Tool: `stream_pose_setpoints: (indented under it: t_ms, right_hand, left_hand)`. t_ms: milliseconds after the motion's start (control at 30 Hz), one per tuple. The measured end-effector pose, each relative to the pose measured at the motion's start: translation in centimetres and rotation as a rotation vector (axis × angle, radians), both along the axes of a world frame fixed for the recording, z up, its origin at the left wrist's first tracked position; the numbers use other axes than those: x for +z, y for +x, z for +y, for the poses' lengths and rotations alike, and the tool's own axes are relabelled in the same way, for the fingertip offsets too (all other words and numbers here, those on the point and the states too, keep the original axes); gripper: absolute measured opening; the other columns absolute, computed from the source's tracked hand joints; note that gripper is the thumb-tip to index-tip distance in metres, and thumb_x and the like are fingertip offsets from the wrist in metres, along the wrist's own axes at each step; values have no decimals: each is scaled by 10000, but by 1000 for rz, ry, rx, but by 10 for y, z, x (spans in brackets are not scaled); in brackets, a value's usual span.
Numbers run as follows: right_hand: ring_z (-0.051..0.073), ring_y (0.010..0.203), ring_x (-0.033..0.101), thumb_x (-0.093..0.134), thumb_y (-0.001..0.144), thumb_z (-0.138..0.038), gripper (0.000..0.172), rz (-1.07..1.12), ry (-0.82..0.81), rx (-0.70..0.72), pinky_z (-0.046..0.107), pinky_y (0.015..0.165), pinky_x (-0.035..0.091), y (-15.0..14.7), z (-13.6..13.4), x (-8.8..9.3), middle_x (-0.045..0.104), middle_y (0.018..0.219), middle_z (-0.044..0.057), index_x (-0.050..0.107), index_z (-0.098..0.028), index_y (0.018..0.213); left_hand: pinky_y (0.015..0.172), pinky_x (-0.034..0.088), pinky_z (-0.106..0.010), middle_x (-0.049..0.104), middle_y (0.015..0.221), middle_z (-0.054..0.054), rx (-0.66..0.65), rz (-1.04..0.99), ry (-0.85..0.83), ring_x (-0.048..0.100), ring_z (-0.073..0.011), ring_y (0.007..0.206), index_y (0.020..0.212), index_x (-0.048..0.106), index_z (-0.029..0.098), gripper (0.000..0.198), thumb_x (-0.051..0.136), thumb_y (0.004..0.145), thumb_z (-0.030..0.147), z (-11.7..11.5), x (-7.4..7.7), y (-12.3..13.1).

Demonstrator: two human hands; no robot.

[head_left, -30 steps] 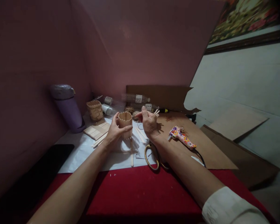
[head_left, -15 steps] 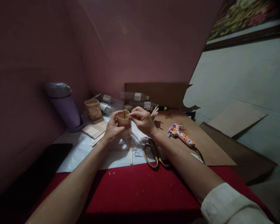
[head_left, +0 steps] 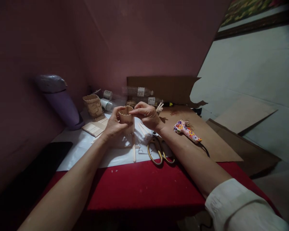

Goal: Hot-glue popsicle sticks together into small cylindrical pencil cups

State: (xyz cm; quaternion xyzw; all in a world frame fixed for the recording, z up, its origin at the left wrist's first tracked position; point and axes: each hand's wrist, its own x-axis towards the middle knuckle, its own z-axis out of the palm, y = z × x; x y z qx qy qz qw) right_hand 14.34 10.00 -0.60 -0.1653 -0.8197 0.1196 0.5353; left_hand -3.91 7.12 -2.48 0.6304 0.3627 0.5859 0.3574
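My left hand [head_left: 113,123] is wrapped round a small round cup made of wooden craft sticks [head_left: 126,119], held just above the white paper [head_left: 86,150]. My right hand [head_left: 148,116] pinches at the cup's rim with thumb and forefinger, and a short stick stands up at that spot. A few more sticks [head_left: 160,107] poke out behind the right hand. Loose sticks [head_left: 134,151] lie on the paper below the cup.
Gold-handled scissors [head_left: 159,153] lie by my right wrist. A flower-patterned glue gun [head_left: 186,131] rests on brown cardboard [head_left: 207,141]. At the back stand a purple flask [head_left: 59,101], another stick cup [head_left: 93,105], a flat stick panel [head_left: 95,127] and plastic bottles [head_left: 139,92].
My right hand has come from beside the cup to its rim and closed in a pinch there. Both hands and the cup have lifted slightly.
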Motion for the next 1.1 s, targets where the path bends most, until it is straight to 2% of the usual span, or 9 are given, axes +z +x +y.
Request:
stream_pose_setpoints:
  t_ms: [400,667,800,933,1100]
  right_hand:
    - [120,769,578,641,908,-265,144,16,0,-10,268,694,503,-2,2,-3,604,857,14,782,-239,923]
    - [113,771,578,621,891,-185,190,-1,-23,24,257,696,497,2,-2,6,587,889,27,764,-207,1013]
    - [116,752,564,631,881,-181,154,0,-50,10,256,674,490,4,-3,9,589,861,23,776,-207,923]
    - [120,741,566,642,884,-207,138,2,-49,6,261,667,488,3,-4,8,593,844,24,779,-211,889]
    - [119,747,579,656,882,-239,125,-28,-34,-26,259,669,487,2,-4,7,614,861,27,778,-216,895]
  left_hand:
    - [644,478,-252,607,1010,-10,-5,-1,5,590,-148,780,1108,519,252,674,814,505,183,2,-2,0]
    - [680,504,-269,623,1023,-23,-17,38,2,622,-189,845,1187,502,248,718,790,533,174,2,-4,-2]
    - [688,516,-280,615,1083,-38,17,72,16,628,-194,865,1284,480,272,828,813,531,184,5,-8,-5]
    - [746,523,-308,607,1135,-62,16,67,12,627,-208,926,1421,381,304,988,833,550,189,6,-12,-6]
    - [732,528,-316,607,1144,-72,2,55,9,630,-216,915,1428,387,299,1008,843,537,183,6,-12,-6]
